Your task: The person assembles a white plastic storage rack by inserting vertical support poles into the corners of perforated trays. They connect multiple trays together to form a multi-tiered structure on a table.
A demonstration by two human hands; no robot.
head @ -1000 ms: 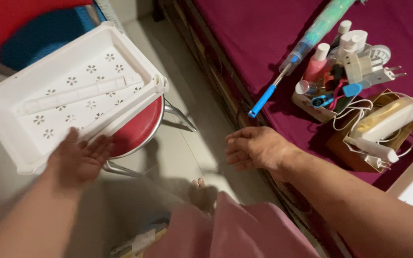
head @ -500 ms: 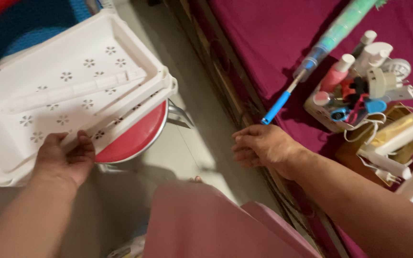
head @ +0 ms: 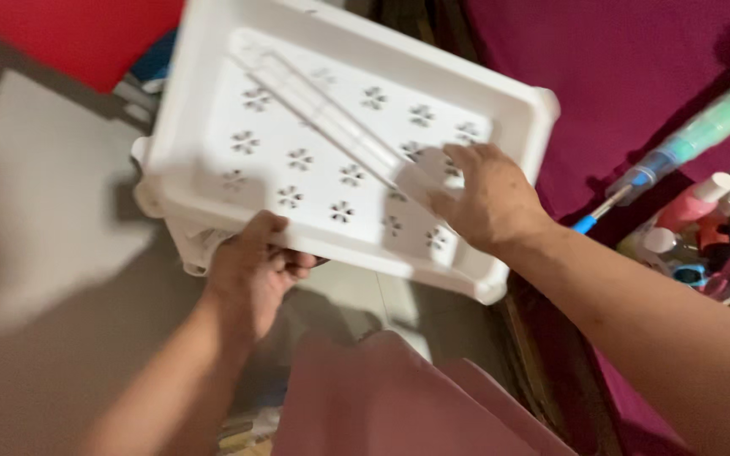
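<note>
White tray (head: 213, 110) in both grips, floor pierced with small flower cut-outs. Magenta bed cover (head: 618, 76) right of the right grip. Blue-and-green stick (head: 686, 139) and pink bottle (head: 690, 207) there. Red patch (head: 69, 34) beyond the left grip.

We are in a home bedroom: a bed with a magenta sheet (head: 635, 76), toiletry bottles (head: 703, 203) heaped on it, pale tiled floor (head: 44, 253) alongside.
</note>
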